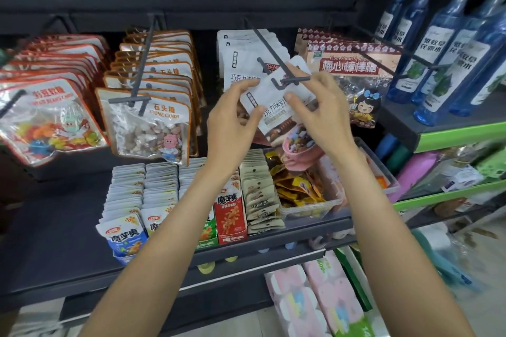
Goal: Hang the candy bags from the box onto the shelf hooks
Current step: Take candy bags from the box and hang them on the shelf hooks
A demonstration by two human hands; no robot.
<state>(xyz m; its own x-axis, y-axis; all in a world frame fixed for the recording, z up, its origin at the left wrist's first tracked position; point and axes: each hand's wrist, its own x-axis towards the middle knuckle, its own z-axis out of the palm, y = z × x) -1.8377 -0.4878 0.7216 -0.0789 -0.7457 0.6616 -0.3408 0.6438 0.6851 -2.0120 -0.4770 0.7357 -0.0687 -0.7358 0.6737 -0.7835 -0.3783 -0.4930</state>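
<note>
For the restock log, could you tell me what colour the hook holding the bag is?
Dark grey hook, clearest in the head view.

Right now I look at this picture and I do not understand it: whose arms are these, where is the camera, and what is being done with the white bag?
There is no machine here. The arms belong to a person, and the one picture comes from a wide-angle camera worn on that person's head, looking forward and down at a shop shelf. The left hand and the right hand both hold a white candy bag by its top part, bringing it to the tip of a grey shelf hook. More white bags already hang behind it on that hook. To the left hang stone candy bags, to the right plum lollipop bags. Below, on the dark shelf, stand rows of small snack packets and a clear plastic box of sweets. Blue bottles stand at the far right.
</note>
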